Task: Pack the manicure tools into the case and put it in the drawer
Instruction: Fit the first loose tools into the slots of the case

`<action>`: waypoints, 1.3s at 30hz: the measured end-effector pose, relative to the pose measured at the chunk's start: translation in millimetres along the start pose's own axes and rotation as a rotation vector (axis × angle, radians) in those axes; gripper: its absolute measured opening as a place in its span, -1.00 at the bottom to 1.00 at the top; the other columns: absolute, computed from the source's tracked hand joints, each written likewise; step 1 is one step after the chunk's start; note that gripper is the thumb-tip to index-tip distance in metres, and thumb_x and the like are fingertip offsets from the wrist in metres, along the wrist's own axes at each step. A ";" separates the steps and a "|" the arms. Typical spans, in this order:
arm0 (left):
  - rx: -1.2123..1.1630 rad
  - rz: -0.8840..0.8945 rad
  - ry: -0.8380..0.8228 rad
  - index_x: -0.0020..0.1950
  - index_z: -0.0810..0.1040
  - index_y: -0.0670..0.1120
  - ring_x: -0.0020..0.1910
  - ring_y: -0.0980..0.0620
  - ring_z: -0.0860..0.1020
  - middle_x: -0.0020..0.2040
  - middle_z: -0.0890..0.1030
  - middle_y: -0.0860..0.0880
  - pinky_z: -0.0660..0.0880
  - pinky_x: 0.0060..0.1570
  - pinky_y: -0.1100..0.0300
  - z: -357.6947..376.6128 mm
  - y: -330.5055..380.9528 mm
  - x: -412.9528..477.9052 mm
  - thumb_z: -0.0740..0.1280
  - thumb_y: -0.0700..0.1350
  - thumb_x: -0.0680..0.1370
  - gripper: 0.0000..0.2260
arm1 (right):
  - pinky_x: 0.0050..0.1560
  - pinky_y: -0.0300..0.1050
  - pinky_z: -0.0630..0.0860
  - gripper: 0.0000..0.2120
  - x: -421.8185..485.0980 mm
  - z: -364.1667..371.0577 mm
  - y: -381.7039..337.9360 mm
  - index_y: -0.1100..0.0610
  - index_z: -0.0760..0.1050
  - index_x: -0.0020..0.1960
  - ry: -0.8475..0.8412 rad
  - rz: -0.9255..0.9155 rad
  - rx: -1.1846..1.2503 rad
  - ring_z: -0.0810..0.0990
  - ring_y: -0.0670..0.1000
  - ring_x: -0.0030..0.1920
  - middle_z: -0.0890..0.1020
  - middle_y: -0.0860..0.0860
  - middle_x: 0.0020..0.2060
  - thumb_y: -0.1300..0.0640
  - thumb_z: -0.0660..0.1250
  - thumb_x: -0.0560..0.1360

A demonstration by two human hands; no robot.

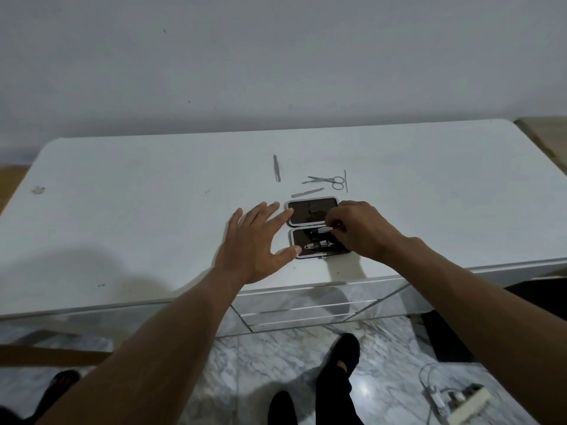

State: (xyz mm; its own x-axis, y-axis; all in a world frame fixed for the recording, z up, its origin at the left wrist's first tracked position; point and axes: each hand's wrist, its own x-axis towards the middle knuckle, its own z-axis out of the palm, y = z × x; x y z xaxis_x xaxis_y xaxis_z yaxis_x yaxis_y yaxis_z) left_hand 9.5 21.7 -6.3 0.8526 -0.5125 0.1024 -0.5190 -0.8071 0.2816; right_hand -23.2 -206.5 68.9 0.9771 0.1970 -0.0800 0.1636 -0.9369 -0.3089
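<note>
Both hands over open case on white dresser top, near front edge. Left hand spread wide, fingertips & thumb resting at case's left side, steadying it. Right hand pinched shut on small silver tool, setting it into near half of case, close to hinge. Clipper-like tool already seated in near half; far half looks mostly empty.

Loose behind case, apart from each other: flat file just beside far rim, scissors, thin rod right of scissors, tweezers-like piece farther back.

To do well, probably: keep left hand bracing so case doesn't slide, slip tool under its strap w/ tip first, press flat before letting go. Drawer fronts below, shut; case not yet closed.
</note>
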 end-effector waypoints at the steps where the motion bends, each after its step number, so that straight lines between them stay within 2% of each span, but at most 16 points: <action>1: -0.004 0.000 0.003 0.55 0.14 0.20 0.56 0.01 0.11 0.57 0.22 0.06 0.04 0.50 -0.20 -0.2 0.0 -0.2 0.07 0.42 0.48 -0.33 | -0.05 -0.02 0.50 -0.84 1.1 0.4 -0.4 0.21 0.62 0.00 -0.003 -0.003 0.009 0.58 0.20 -0.04 0.63 0.15 -0.03 0.31 0.31 0.46; 12: -0.007 -0.007 0.011 0.54 0.17 0.20 0.56 0.01 0.13 0.56 0.24 0.06 0.04 0.50 -0.19 -2.0 2.2 -1.1 0.08 0.41 0.47 -0.33 | -0.09 -0.06 0.48 -0.89 9.6 7.4 -2.0 0.15 0.63 -0.05 -0.002 -0.017 0.037 0.59 0.14 -0.09 0.65 0.10 -0.10 0.22 0.37 0.44; 26: -0.021 -0.014 0.007 0.55 0.16 0.21 0.56 0.03 0.11 0.56 0.23 0.08 0.01 0.50 -0.17 -1.1 1.4 -1.0 0.06 0.41 0.47 -0.33 | -0.09 -0.09 0.48 -0.89 12.6 11.9 1.2 0.13 0.64 -0.04 -0.010 -0.024 0.059 0.60 0.11 -0.08 0.67 0.08 -0.10 0.20 0.41 0.44; 39: -0.041 -0.008 -0.007 0.55 0.15 0.21 0.56 0.02 0.11 0.56 0.23 0.07 0.01 0.50 -0.18 -2.4 0.5 -1.3 0.04 0.41 0.49 -0.34 | -0.09 -0.06 0.53 -0.89 14.9 7.6 0.2 0.09 0.63 -0.06 -0.042 -0.011 0.059 0.62 0.11 -0.10 0.69 0.06 -0.12 0.09 0.36 0.48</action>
State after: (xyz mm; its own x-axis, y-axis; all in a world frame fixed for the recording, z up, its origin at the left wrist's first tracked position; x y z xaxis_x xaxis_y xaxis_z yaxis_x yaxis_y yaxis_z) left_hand 8.3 22.8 -4.0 0.8559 -0.5086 0.0934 -0.5094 -0.7983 0.3214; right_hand -9.7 -201.6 60.4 0.9685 0.2206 -0.1155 0.1652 -0.9163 -0.3648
